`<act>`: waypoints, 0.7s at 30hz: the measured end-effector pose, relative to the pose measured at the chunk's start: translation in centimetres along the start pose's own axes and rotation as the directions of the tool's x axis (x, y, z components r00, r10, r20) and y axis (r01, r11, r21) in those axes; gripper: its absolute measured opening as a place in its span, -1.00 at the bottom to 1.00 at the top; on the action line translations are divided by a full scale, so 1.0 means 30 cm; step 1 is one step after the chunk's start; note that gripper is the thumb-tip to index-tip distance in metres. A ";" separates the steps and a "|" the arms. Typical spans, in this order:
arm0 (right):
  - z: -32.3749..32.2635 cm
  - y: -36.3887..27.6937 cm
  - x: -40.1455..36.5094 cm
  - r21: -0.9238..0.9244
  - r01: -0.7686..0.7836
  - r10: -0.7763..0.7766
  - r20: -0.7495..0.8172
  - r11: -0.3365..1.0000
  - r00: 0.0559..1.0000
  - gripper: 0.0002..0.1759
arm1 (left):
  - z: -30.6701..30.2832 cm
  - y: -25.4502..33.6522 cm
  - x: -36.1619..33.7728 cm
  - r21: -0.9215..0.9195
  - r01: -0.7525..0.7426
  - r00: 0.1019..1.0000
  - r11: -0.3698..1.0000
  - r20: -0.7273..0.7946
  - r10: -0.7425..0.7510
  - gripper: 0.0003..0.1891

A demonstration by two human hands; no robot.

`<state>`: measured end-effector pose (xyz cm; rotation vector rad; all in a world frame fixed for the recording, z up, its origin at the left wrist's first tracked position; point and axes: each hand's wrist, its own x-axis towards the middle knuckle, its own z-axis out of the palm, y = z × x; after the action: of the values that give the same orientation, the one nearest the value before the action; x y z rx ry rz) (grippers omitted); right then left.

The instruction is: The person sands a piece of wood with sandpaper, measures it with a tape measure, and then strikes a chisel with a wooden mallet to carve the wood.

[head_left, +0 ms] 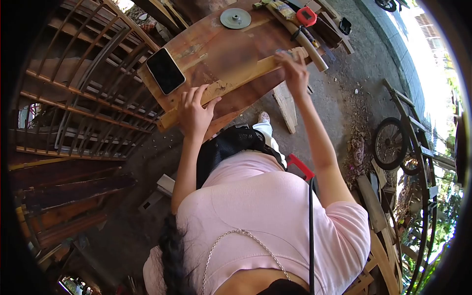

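A long wooden strip (pixel 246 76) lies slantwise along the near edge of a worn wooden table (pixel 196 51). My left hand (pixel 195 109) is closed over the strip near its left end, fingers across the top and thumb on the near side. Close to the strip's right end is my right hand (pixel 296 73), slightly blurred, with its fingers bent together. Something small and bluish shows at those fingertips, but I cannot make out what it is. A phone (pixel 165 71) with a dark screen lies on the table beyond my left hand.
A round metal disc (pixel 235 18) sits at the table's far side. A red tape measure (pixel 306 16) and several wood pieces lie at the right end. Wooden slatted frames (pixel 88 93) stand at left. On the floor are a board (pixel 285 105) and a red-handled tool (pixel 300 166); a wheel (pixel 391 143) stands right.
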<state>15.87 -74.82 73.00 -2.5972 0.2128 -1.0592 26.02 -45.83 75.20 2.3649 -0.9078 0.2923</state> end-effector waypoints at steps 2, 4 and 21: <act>-0.044 0.078 0.022 -0.062 -0.127 0.120 -0.113 0.990 0.986 -0.81 | 0.000 0.002 0.001 0.001 -0.006 1.000 1.000 -0.005 0.006 -0.53; -0.009 0.049 0.009 -0.055 -0.192 0.176 -0.214 0.980 0.961 -0.80 | -0.004 0.002 0.003 0.003 -0.009 1.000 1.000 -0.011 0.009 -0.53; 0.035 -0.151 -0.018 0.257 -0.059 0.043 0.066 0.965 0.997 -0.79 | -0.005 0.012 0.001 -0.007 0.012 1.000 1.000 -0.005 -0.012 -0.54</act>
<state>16.29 -70.20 73.53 -2.3716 0.1169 -0.9219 25.81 -45.97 75.50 2.3615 -0.8906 0.2900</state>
